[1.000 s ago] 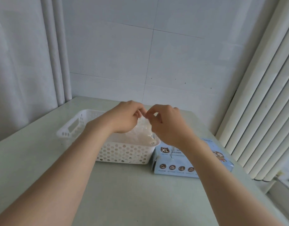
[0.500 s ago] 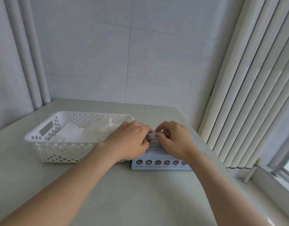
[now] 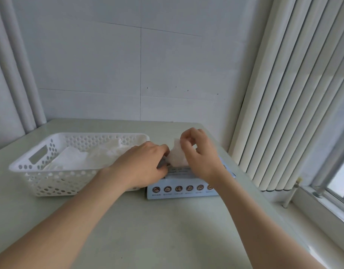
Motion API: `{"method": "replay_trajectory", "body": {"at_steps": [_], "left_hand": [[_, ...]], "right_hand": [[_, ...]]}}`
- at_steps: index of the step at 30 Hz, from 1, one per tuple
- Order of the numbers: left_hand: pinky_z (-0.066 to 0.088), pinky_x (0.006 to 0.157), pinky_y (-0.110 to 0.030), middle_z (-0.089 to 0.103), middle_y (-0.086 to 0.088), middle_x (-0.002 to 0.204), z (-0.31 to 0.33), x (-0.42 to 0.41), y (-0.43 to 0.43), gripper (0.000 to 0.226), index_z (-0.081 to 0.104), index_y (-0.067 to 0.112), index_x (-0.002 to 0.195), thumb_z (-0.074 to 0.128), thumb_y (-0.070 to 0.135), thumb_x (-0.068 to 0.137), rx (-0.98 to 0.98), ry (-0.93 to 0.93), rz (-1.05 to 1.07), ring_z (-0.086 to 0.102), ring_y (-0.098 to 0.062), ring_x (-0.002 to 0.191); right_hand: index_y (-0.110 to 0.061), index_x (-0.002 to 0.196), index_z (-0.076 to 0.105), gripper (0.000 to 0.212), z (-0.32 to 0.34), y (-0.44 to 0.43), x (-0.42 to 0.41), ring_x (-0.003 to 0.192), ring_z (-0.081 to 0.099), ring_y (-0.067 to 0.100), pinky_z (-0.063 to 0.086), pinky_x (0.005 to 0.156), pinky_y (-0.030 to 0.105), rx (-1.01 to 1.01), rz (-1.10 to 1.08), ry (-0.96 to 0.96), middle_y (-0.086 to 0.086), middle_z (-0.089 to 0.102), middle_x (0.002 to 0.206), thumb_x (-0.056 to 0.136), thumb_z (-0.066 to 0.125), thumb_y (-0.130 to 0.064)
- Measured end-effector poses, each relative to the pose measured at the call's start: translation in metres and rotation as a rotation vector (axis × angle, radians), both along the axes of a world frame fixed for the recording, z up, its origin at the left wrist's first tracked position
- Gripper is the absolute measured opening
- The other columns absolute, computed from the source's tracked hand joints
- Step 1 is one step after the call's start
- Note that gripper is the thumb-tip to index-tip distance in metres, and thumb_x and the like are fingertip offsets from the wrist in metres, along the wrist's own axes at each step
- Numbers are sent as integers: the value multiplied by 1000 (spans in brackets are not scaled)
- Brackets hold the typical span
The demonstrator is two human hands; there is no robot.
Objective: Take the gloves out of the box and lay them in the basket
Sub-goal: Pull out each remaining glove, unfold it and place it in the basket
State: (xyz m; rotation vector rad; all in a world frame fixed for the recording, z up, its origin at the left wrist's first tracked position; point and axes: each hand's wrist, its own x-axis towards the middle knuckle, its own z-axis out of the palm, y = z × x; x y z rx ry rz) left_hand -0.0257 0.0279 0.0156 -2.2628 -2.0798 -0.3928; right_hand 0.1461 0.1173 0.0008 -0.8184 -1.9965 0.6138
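Where wall (image 3: 109, 65) meets blinds (image 3: 293, 94), a pale table (image 3: 157, 230) bears basket (image 3: 21, 167) and box (image 3: 182, 193).

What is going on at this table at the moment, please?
A person has a thin white glove partway out of the blue box. The right hand pinches its top edge; the left hand sits at its base on the box, grip unclear. The white basket beside the box already holds some gloves.
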Motion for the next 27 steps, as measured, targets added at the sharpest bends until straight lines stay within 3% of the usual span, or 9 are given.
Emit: {"method": "replay_trajectory", "body": {"at_steps": [3, 5, 8, 11, 15, 18, 23, 25, 27], "left_hand": [[34, 56, -30, 53, 3, 85, 1, 1, 0, 23, 45, 26, 77, 52, 33, 98, 2, -4, 3, 54, -16, 73], [35, 56, -32, 52, 3, 84, 1, 0, 0, 25, 42, 29, 74, 52, 29, 97, 1, -30, -5, 54, -17, 73], [52, 66, -36, 57, 6, 90, 0, -3, 1, 9, 56, 35, 90, 51, 30, 95, -27, -76, -14, 61, -21, 82], [59, 80, -42, 63, 8, 103, 1, -6, 2, 22, 66, 33, 115, 57, 36, 95, -48, -184, -3, 65, -18, 92], [54, 94, -33, 65, 13, 123, 4, -5, 1, 38, 61, 37, 128, 67, 54, 94, -45, -270, -5, 60, -10, 113], [50, 100, -34, 65, 19, 125, 8, -1, -2, 48, 59, 39, 126, 71, 64, 88, 20, -306, -17, 58, -8, 117], [55, 79, -31, 71, 13, 98, 15, 9, -2, 28, 66, 30, 109, 71, 53, 94, 250, -417, -88, 67, -7, 91], [47, 63, -28, 65, 7, 75, 16, 7, 1, 24, 66, 21, 89, 65, 42, 101, 335, -414, -74, 59, -7, 68], [33, 53, -26, 52, 2, 60, 15, 3, 3, 36, 57, 15, 74, 59, 33, 105, 362, -429, -49, 41, -10, 53]], "right_hand": [[-15, 92, 60, 17, 12, -7, -1, 64, 45, 9, 38, 60, 27, -145, 53, 266, -11, 52, 72, 107, 52, -17], [-12, 97, 59, 17, 14, -10, -3, 65, 45, 10, 38, 59, 29, -160, 64, 365, -12, 50, 72, 110, 52, -19], [-17, 106, 56, 15, 14, -13, -5, 64, 49, 12, 41, 56, 29, -113, 54, 413, -3, 59, 80, 113, 47, -26], [-23, 106, 54, 13, 11, -17, -7, 64, 52, 21, 46, 53, 37, -27, -16, 419, 13, 67, 85, 114, 46, -30], [-23, 104, 66, 10, 12, -18, -8, 74, 56, 12, 49, 69, 36, 150, -170, 473, -3, 62, 78, 109, 58, -26], [-25, 100, 74, 8, 13, -18, -9, 79, 65, 15, 54, 74, 36, 126, -163, 435, -12, 69, 79, 104, 67, -26], [-14, 103, 77, 15, 16, -23, -10, 81, 74, 6, 54, 71, 19, -75, 55, 424, -6, 80, 86, 101, 73, -28], [-18, 110, 75, 23, 15, -24, -9, 74, 71, 13, 55, 71, 30, -163, 120, 438, 0, 79, 81, 99, 74, -39], [-31, 118, 72, 33, 15, -22, -7, 78, 70, 34, 60, 71, 47, -247, 149, 423, 17, 76, 89, 91, 79, -50]]}}
